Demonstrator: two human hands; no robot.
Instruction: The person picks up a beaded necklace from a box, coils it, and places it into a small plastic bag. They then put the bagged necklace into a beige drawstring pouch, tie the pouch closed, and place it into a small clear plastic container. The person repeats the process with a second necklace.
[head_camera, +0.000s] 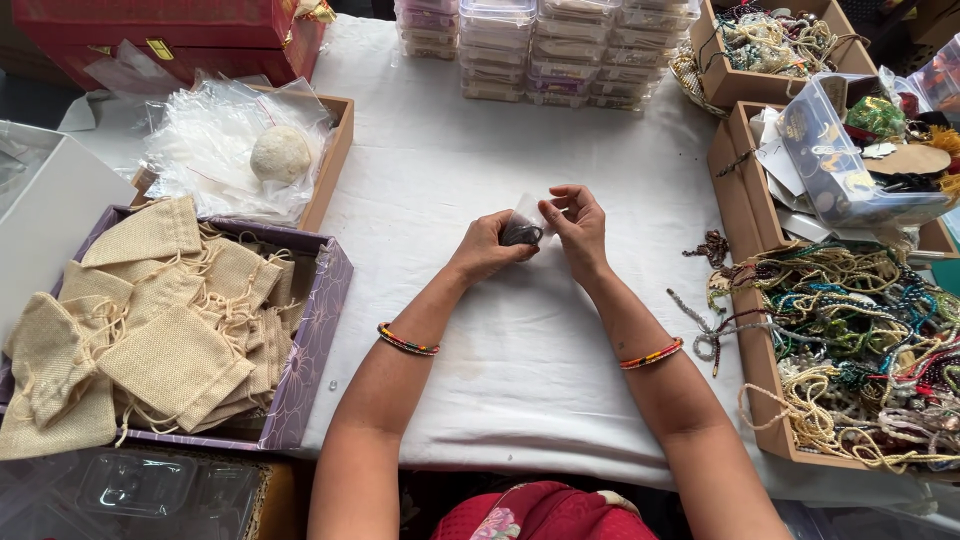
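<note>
Nearest the camera, both forearms reach out over the white cloth (470, 390), each wrist ringed by a beaded bangle. Just beyond them the left hand (487, 250) and right hand (578, 228) meet above the middle of the table, and between them sits a small clear bag (524, 222) with a dark item (522, 235) inside, perhaps a ring or bead piece; it is too small to tell. The left fingers are curled around the bag's lower part, pinching it where the dark item lies. The right fingers pinch the bag's upper edge, thumb against forefinger.

The step in hand looks like bagging: the item seems already seated in the bag, and the mouth is being worked. The next move likely calls for a steady pinch along the top edge while the left hand keeps the item low.

To the left lies a tray of burlap pouches (170, 330), with a box of plastic bags (230, 150) beyond it. To the right, a box of beaded strands (850, 340). Farthest off stand stacked clear cases (540, 50).
</note>
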